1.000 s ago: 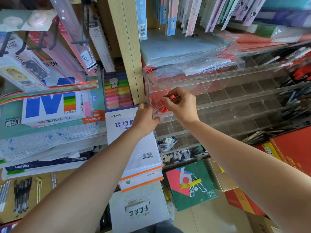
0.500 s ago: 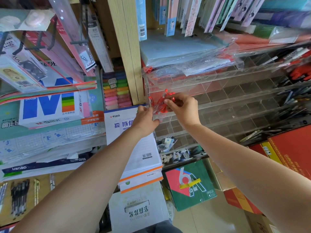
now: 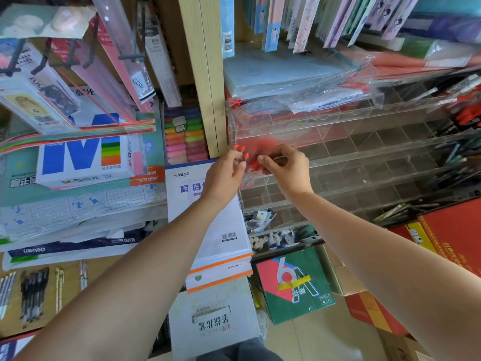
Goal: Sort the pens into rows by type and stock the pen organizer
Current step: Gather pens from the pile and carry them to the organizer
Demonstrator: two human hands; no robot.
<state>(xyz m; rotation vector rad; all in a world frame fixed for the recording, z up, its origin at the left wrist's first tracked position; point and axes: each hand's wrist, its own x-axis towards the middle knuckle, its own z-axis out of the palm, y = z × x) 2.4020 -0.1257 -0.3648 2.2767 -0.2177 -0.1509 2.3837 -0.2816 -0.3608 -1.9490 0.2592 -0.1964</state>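
Two hands meet at the left end of the clear plastic pen organizer (image 3: 364,158), against the front edge of its second tier from the top. Between them is a small bunch of red pens (image 3: 251,160), blurred, with their glowing red tips poking up just above the left fingertips. The right hand (image 3: 286,170) has its fingers curled and its thumb drawn in, pinching the bunch from the right side. The left hand (image 3: 226,175) comes in from the other side with its fingers bent round the near end of the same pens, so the bunch sits squeezed between the two hands, touching both. The pens lie at the mouth of the leftmost compartment; how far inside they reach cannot be told. Most compartments along the tiers look bare, while dark pens (image 3: 455,157) lie in those toward the right end. A pale wooden post (image 3: 208,74) stands just left of the organizer. Below the left wrist rests a stack of paper packs (image 3: 208,225), and near the bottom left corner of the view lies a row of black pens (image 3: 33,293).
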